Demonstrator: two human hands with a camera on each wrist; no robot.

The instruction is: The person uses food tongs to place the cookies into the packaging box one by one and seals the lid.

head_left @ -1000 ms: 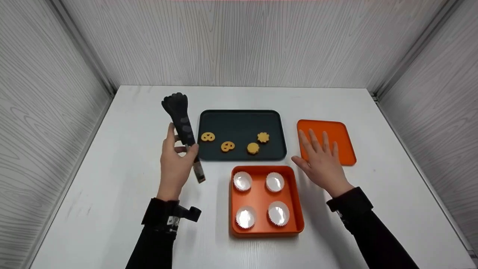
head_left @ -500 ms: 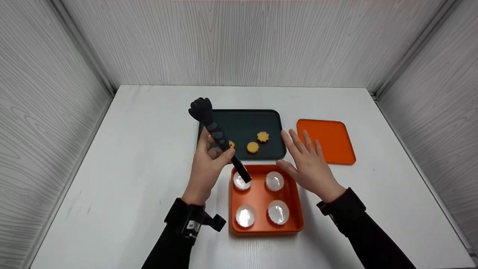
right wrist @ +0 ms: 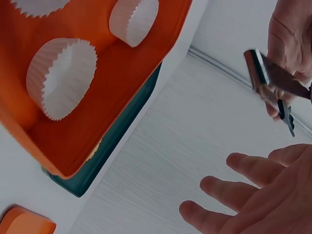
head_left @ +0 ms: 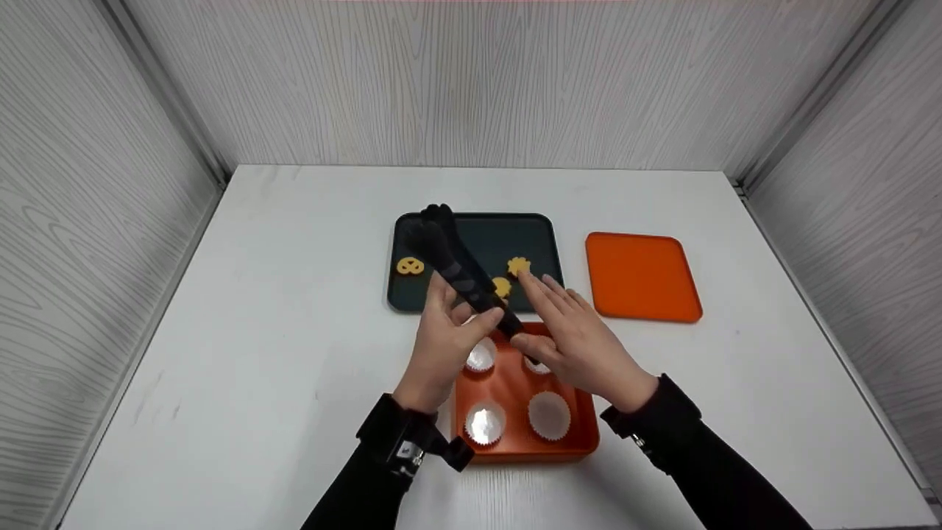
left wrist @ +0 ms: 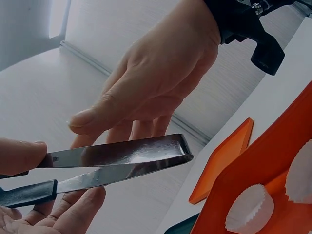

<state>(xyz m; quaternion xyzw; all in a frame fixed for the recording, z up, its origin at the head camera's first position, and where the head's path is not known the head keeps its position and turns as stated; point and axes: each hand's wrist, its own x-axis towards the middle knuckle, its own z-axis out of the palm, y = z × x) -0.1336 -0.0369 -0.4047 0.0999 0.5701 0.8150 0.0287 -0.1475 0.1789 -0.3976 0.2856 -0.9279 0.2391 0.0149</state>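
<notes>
My left hand [head_left: 439, 350] holds a pair of tongs [head_left: 462, 274] between thumb and fingers. The tongs have black paw-shaped tips and a bent metal end, and hang tilted above the orange box [head_left: 519, 458]. In the left wrist view the metal band [left wrist: 141, 150] shows its two arms slightly apart. My right hand [head_left: 585, 350] is beside that metal end, fingers straight; whether it touches cannot be told. In the right wrist view the right hand's fingers [right wrist: 234, 192] are extended and hold nothing. Several white paper cups [head_left: 484, 424] sit in the box, one partly covered by the right hand.
Behind the box lies a dark green tray [head_left: 515, 227] with a pretzel-shaped cookie [head_left: 410, 266], a flower-shaped cookie [head_left: 518, 266] and a round cookie [head_left: 502, 287], partly hidden. A flat orange square lid [head_left: 644, 276] lies to the right. Wood-grain walls [head_left: 471, 88] enclose the table.
My left hand has carried the tongs rightward from left of the tray to above the box. My right hand has moved left from the orange lid to the tongs' metal end.
</notes>
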